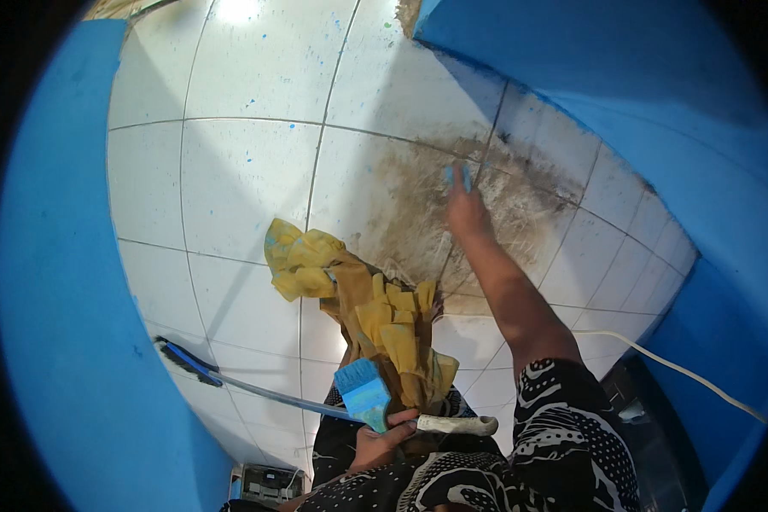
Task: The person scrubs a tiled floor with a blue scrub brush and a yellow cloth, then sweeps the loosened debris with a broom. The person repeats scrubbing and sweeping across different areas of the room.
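Note:
My left hand is closed at my lap, around a wide paintbrush with blue, paint-caked bristles pointing up and away. A white tool handle lies across beside its fingers; its working end is hidden. My right arm reaches forward over a brown, dirt-smeared patch of the tiled floor. At its far side my right hand grips a small light-blue piece, partly hidden by the fingers, so its kind cannot be made out. A crumpled yellow cloth with brownish parts spreads in front of my legs.
White floor tiles carry blue paint specks. Blue walls stand at left and right. A broom with black bristles lies low left. A pale cable runs along the right; a dark appliance-like object sits lower right.

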`<state>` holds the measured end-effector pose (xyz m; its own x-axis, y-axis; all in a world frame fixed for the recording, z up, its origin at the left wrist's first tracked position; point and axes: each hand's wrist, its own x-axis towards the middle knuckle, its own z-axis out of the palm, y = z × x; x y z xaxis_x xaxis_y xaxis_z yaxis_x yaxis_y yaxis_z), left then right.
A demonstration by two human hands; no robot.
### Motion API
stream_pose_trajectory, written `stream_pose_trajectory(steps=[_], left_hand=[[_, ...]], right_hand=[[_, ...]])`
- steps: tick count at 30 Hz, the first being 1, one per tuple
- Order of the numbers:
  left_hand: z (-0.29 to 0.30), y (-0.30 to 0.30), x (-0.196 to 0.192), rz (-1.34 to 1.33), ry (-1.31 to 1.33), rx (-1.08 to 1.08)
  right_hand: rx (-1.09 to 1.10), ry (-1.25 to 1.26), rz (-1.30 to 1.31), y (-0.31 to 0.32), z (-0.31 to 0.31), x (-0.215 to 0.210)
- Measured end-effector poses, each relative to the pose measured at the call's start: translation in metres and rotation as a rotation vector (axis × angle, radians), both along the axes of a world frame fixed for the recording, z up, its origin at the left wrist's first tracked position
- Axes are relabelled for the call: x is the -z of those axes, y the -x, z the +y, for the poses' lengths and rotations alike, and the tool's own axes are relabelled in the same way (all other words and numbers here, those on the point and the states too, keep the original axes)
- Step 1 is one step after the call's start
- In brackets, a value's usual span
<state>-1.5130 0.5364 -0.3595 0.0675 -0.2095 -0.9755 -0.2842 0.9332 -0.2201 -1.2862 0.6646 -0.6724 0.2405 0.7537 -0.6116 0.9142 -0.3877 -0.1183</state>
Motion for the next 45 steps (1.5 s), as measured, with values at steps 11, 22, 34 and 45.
stream_pose_trajectory(steps=[11, 22, 34, 45], left_hand=[[0.006, -0.001, -0.001, 0.037, -0.072, 0.021], [-0.003, -0.001, 0.004, 0.046, -0.062, -0.034], [-0.018, 0.008, 0.010, 0.013, -0.009, -0.073], [-0.023, 0.012, 0.006, 0.074, -0.051, -0.098]], right_hand=[[-0.214, 0.440, 0.202, 0.080, -0.079, -0.040], [-0.006, -0.020, 0.265, 0.080, -0.016, -0.003], [0.140, 0.042, 0.264, 0.092, 0.054, -0.010], [-0.345, 0.244, 0.404, 0.105, -0.096, -0.033]])
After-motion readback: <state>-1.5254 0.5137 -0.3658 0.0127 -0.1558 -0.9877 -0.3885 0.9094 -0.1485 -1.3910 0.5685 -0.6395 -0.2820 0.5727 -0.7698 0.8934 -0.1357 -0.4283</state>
